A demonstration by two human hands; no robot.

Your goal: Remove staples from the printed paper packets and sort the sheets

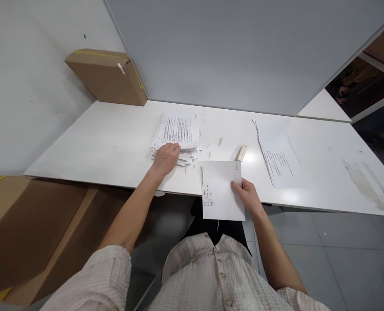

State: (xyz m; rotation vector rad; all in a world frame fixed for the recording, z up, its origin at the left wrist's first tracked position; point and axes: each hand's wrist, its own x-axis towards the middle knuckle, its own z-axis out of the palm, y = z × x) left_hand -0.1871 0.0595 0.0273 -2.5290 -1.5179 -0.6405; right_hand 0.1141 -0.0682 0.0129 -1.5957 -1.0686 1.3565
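The left hand (pixel 165 159) lies flat and open on the thick pile of white printed papers (pixel 178 134) at 11 o'clock. The right hand (pixel 248 195) pinches 1 white printed sheet (pixel 222 190) at 6 o'clock; I think it needs laying down next

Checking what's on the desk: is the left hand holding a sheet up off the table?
No: the left hand lies flat on the paper stack, while the right hand holds the single sheet.

Person is wearing a pale beige, finely striped button-front shirt (pixel 218 276) with short sleeves; dark trousers (pixel 218 226) are showing below; forearms bare.
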